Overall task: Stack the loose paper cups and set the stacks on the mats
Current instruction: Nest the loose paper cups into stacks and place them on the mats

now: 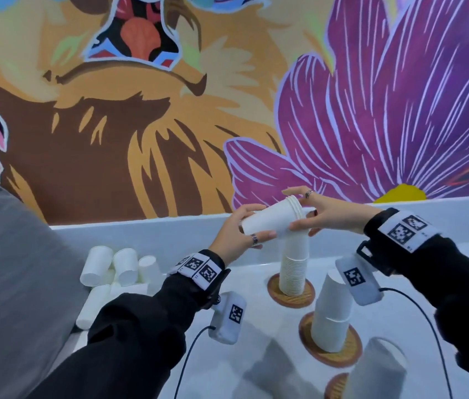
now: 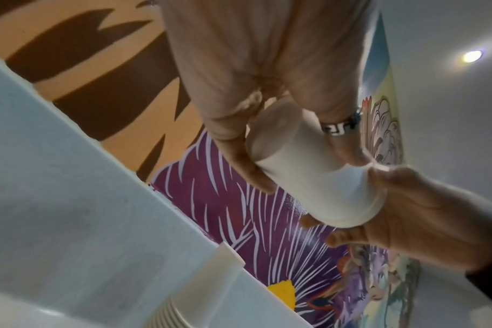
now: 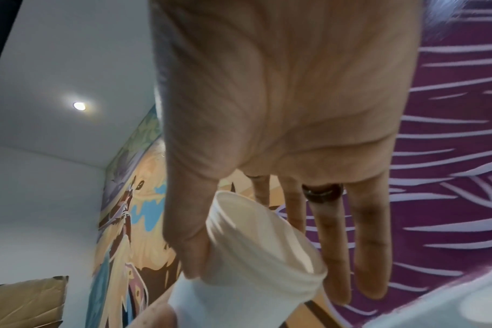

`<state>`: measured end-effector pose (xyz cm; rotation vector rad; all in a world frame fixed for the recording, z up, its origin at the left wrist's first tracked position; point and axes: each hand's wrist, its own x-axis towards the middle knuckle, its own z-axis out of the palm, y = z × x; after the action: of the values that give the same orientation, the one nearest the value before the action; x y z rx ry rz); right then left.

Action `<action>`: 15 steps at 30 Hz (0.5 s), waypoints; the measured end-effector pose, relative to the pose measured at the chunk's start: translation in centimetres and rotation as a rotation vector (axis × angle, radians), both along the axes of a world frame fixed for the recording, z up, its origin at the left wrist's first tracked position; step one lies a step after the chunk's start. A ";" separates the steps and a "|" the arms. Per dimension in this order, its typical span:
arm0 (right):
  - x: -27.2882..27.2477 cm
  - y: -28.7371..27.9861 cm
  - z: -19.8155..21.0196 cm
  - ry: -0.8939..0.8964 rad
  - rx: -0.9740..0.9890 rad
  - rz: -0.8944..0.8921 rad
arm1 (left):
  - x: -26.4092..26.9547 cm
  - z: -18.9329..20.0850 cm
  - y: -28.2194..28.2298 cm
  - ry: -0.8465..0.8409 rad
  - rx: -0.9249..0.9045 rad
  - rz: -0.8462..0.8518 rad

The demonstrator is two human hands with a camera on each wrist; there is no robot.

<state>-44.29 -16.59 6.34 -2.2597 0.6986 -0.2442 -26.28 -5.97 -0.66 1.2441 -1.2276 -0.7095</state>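
A short nested stack of white paper cups (image 1: 270, 220) lies on its side in the air, held by both hands. My left hand (image 1: 252, 223) grips its closed base end, thumb and ringed finger around it (image 2: 309, 173). My right hand (image 1: 293, 210) holds the rim end, thumb under the cups and fingers reaching over the rims (image 3: 267, 281). Directly below stands a tall cup stack (image 1: 293, 269) on the far round woven mat (image 1: 273, 292). A shorter stack of upturned cups (image 1: 332, 315) stands on the middle mat (image 1: 351, 352).
Several loose cups (image 1: 118, 269) lie on their sides at the left of the white table. A blurred upturned cup (image 1: 377, 370) stands near a third mat (image 1: 335, 387) at the front right. A grey surface (image 1: 12, 269) borders the left; a painted wall rises behind.
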 end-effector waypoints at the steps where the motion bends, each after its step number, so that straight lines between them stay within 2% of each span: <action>1: -1.1 -0.7 -0.4 0.003 0.002 -0.001 | -0.8 -0.1 -0.6 0.013 0.001 0.014; 6: -5.0 -3.7 -3.7 0.036 0.005 -0.015 | -4.6 -1.2 -3.3 0.004 0.024 0.043; 15: -7.7 -7.4 -10.8 0.095 0.023 -0.009 | -9.8 -3.7 -7.2 -0.077 0.112 0.062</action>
<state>-51.98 -23.99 -4.42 -2.2585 0.7577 -0.1340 -36.08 -13.21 -4.36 1.4078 -1.2197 -0.6981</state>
